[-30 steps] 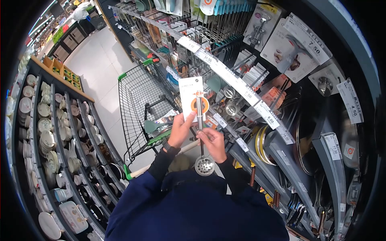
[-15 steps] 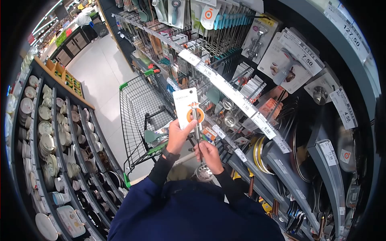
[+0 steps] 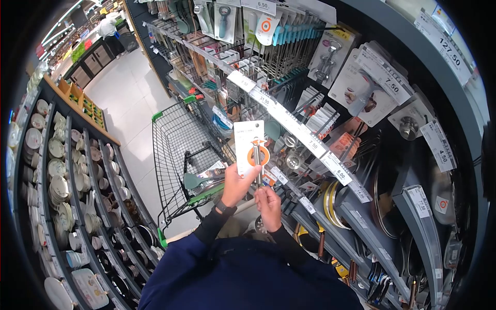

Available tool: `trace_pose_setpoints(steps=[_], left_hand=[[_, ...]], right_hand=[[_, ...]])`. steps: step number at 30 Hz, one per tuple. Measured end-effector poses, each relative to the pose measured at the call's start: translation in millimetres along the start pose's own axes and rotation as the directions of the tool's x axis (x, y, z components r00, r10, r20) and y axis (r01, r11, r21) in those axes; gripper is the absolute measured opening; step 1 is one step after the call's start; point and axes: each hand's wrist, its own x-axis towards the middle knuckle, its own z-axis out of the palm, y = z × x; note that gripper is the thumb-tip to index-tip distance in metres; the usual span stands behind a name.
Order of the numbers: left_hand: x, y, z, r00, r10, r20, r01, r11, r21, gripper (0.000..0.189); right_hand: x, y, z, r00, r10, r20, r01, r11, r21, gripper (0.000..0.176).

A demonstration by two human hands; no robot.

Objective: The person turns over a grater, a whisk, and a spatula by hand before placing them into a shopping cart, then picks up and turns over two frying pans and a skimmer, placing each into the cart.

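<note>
My left hand (image 3: 237, 187) is closed around the upper handle of a metal slotted spoon (image 3: 261, 225), thumb pressed on its white and orange backing card (image 3: 247, 135). Lower on the same handle, my right hand (image 3: 269, 207) pinches with its fingers. The spoon's round perforated bowl hangs down close to my body, partly hidden by the right hand. Beyond my left hand stands a shopping cart (image 3: 175, 135) with black wire sides and green corners. A grey-green spatula (image 3: 193, 181) lies in it.
On the right, a rack of hanging kitchen tools (image 3: 289, 57) carries a price rail (image 3: 281, 114), with pans (image 3: 336, 206) lower down. Shelves of bowls and plates (image 3: 59, 186) line the left. A person (image 3: 109, 32) is far off along the aisle (image 3: 124, 93).
Both hands and the slotted spoon have shifted slightly right and down in view. The spoon's bowl is now more covered by my right hand. The cart appears in nearly the same place.
</note>
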Motion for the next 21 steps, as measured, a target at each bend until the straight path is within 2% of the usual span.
trace_pose_setpoints(steps=[6,9,11,14,16,19,21], left_hand=[[1,-4,-1,0.999,-0.023,0.038,0.022,1.0,0.016,0.024],[1,-3,1,0.999,-0.03,0.009,0.031,0.998,-0.05,0.024],[7,-6,-8,0.997,-0.053,0.049,0.054,0.999,-0.005,0.024],[12,-6,-11,0.996,-0.08,0.038,0.082,0.994,-0.067,0.026],[14,-20,-22,0.987,-0.15,0.049,0.154,0.985,-0.074,0.027],[16,-12,-25,0.997,-0.065,0.041,0.068,0.995,-0.072,0.03],[14,-3,-22,0.997,-0.08,0.002,0.079,0.989,-0.121,0.03]], right_hand=[[2,1,0,0.999,-0.044,-0.018,0.043,0.998,-0.036,0.023],[5,-4,3,0.999,-0.039,-0.016,0.039,0.999,-0.002,0.023],[9,-8,4,0.998,0.052,0.029,-0.053,0.998,0.026,0.023],[12,-12,9,0.993,0.094,0.066,-0.097,0.995,0.033,0.022],[15,-8,9,0.993,0.07,0.096,-0.071,0.997,0.009,0.023],[17,-6,11,0.989,0.089,0.119,-0.097,0.994,0.055,0.023],[18,-8,13,0.991,0.079,0.107,-0.081,0.997,0.014,0.023]])
